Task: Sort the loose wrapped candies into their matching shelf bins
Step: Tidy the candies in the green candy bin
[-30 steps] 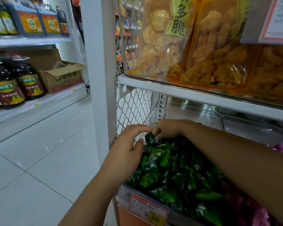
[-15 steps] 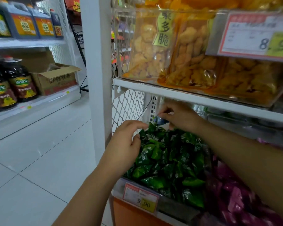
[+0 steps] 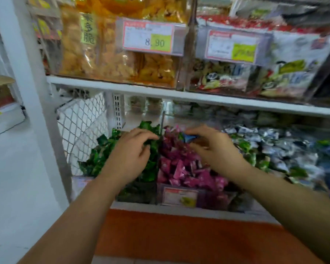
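Centrally, the right hand (image 3: 215,151) pinches a blue candy (image 3: 190,138) between thumb and fingertips, above the rear part of the heap of pink candies (image 3: 181,168). The left hand (image 3: 130,157) hangs just beside it with loosely bent fingers and nothing visible in it. It is low over the green candies (image 3: 101,155), and motion blur hides whether it touches them.

A thin clear divider (image 3: 162,122) rises between the green and pink heaps, and the left fingertips are near it. At the left end a white mesh panel (image 3: 84,124) closes off the lower shelf beside a white post (image 3: 27,88). Overhead, the front edge of the upper shelf (image 3: 179,96) runs across, leaving an open band between it and the heaped candies. Both hands work in that band. Along the front edge a clear bin wall carries a price tag (image 3: 179,196), and an orange panel (image 3: 179,235) lies below it.

Small and glossy, the blue candy has a wrapper with a pointed end toward the left; its print is too blurred to read. Toward the right end of the shelf lie silver and blue candies (image 3: 278,143), with some green-and-white ones at their near side.
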